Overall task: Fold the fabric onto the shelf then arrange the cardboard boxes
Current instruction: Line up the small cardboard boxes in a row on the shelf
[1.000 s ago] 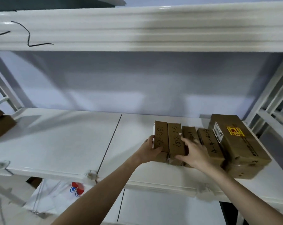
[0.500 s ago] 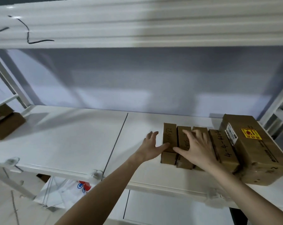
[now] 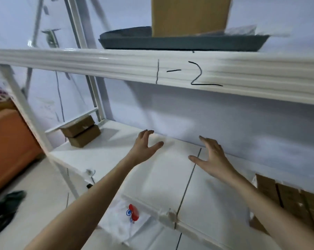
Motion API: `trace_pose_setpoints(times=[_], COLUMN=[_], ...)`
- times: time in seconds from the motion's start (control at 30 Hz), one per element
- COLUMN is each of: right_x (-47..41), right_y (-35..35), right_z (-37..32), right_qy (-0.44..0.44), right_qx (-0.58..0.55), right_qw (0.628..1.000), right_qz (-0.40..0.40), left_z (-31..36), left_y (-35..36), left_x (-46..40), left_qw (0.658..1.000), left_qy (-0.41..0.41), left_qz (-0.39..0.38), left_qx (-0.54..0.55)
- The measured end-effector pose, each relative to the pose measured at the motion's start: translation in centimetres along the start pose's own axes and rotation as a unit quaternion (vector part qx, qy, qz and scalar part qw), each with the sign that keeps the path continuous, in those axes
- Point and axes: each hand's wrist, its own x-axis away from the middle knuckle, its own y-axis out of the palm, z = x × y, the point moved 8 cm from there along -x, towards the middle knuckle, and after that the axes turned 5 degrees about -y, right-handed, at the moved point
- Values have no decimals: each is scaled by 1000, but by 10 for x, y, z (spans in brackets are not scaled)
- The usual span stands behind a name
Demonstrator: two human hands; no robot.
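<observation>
Both your hands hover open above the white shelf, holding nothing.

Your left hand and right hand are held over the shelf with fingers spread and thumbs out. A row of cardboard boxes stands at the shelf's right end, beside your right forearm; two stacked boxes sit at the far left. Dark fabric lies on the shelf above, under a large carton.
</observation>
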Motion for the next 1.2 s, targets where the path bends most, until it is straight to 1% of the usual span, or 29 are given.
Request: trace_pose_setpoints(times=[0.13,0.23,0.37,0.47,0.57,0.67,0.83,0.9,1.1,1.2], right_x=[-46,-79,-110,-129,-150,-167,-200,-213,-250,-265], right_y=[52,101,161,206,257,300,361,382,435,454], right_z=[-69,-122,-178,-209,-229,-240,-246,-245,-240,-241], right_qy=[-55,-94,-122,-120,-101,-64,8,44,120,157], right_qx=[-34,-69,-110,-134,-159,-194,-250,-270,-302,-347], right_qw=[997,991,979,972,964,955,942,936,919,895], right_qz=[-34,-71,-122,-149,-185,-215,-224,-219,-222,-232], left_z=[-56,-100,-153,-194,-244,-292,-354,-369,-404,-417], left_y=[-84,-144,-201,-229,-247,-254,-250,-244,-243,-242], left_x=[-8,-11,-14,-22,-38,-55,-90,-104,-152,-167], left_qw=[997,991,983,979,972,964,947,941,925,908], left_qy=[-35,-59,-78,-92,-126,-174,-234,-251,-308,-331], left_qz=[69,121,163,178,191,197,184,173,140,130], left_qx=[-3,13,42,46,44,48,117,147,175,221])
